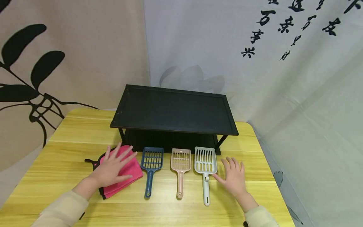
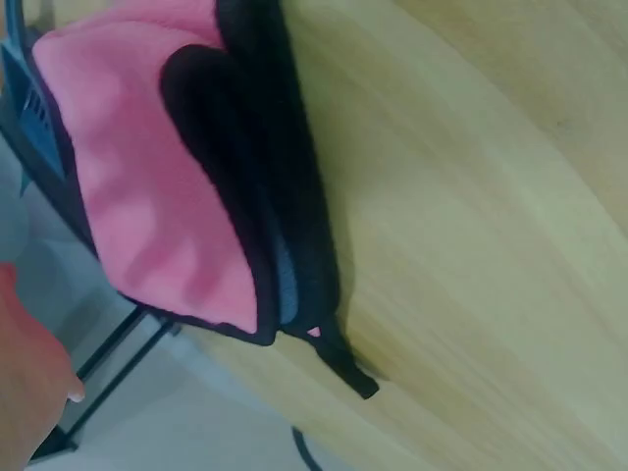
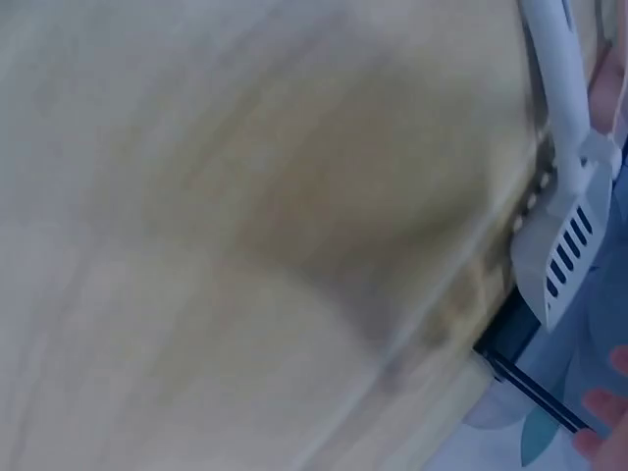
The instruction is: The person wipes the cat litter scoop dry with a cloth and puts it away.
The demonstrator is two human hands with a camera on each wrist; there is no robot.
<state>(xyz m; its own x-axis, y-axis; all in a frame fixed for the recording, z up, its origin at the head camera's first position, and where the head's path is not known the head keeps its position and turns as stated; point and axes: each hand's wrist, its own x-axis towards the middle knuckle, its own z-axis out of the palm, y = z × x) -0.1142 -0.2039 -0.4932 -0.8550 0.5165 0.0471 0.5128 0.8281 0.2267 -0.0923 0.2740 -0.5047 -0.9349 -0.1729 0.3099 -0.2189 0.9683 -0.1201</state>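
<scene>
In the head view my left hand (image 1: 109,170), fingers spread, hovers over a folded pink cloth (image 1: 133,168) with black edging and a black loop. The left wrist view shows the cloth (image 2: 157,186) lying on the wood. My right hand (image 1: 233,179) is just right of a white slotted litter scoop (image 1: 206,188), its fingers apart and holding nothing. That scoop (image 3: 561,88) also appears at the right edge of the right wrist view. Between the hands lie a blue litter scoop (image 1: 149,181) and a pale pink litter scoop (image 1: 180,183), handles toward me.
Behind the scoops stands a black two-tier rack (image 1: 175,110), its lower shelf (image 1: 170,140) close to the scoop heads. All of it sits on a yellow wooden table (image 1: 136,211). A printed curtain (image 1: 198,41) hangs at the back.
</scene>
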